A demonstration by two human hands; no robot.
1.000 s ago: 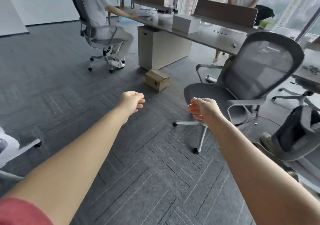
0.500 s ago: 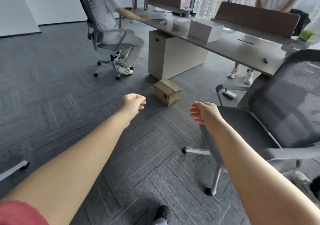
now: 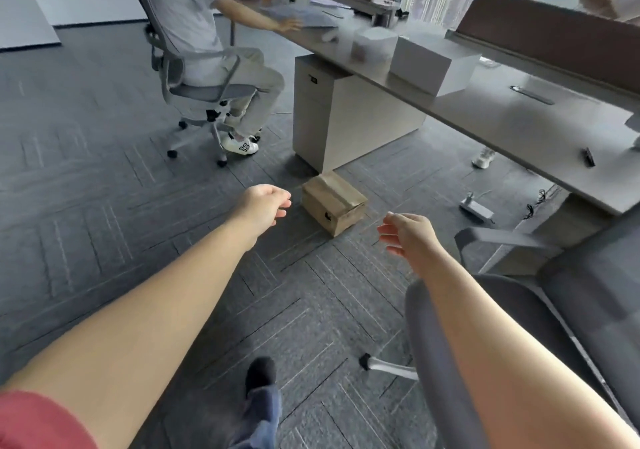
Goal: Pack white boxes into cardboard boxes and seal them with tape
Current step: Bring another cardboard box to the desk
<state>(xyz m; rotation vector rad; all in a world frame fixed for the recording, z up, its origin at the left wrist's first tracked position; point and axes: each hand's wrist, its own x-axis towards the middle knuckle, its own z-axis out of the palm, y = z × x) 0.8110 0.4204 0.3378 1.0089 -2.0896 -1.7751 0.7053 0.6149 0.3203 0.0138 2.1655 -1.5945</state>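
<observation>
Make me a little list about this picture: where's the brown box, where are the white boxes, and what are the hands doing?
cardboard box: on the floor, beside the desk's cabinet, flaps shut
white boxes: on the desk
left hand: held out toward the cardboard box, fingers loosely curled, holding nothing
right hand: held out, relaxed, holding nothing
nearby chair: at the right, under the right arm
seated person: at the desk's far end

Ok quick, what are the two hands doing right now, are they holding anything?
Left hand: open, fingers loosely curled, holding nothing.
Right hand: open, fingers relaxed, holding nothing.
</observation>
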